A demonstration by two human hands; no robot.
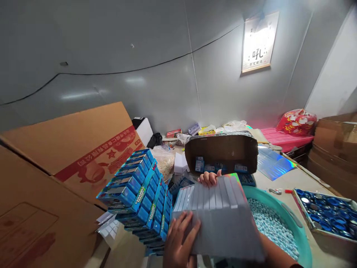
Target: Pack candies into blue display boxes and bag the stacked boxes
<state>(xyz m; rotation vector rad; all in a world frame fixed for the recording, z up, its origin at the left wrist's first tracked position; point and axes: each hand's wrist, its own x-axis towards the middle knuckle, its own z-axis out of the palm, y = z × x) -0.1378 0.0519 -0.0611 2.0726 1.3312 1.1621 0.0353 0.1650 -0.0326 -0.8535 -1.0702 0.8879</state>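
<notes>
A white-backed card piece (220, 230) with a row of narrow, overlapping flaps along its far side is held tilted in front of me. Bright rainbow foil shows at its upper corner. My right hand (208, 178) reaches behind it, fingers curled over the far edge. On the near left face lies my left hand (181, 238), its fingers spread; its thumb is hard to make out. Just left of the card stands a tall stack of blue candy display boxes (142, 197) marked "Caramelo". Beyond the card, an open brown carton (221, 149) lies on its side with blue boxes inside.
A turquoise basin (304, 242) of small wrapped pieces sits to the right. Past it is a tray (309, 232) of blue round items. Large cartons (92, 149) crowd the left. A holographic sheet (272, 162) and a red patterned bag (297, 122) lie farther back.
</notes>
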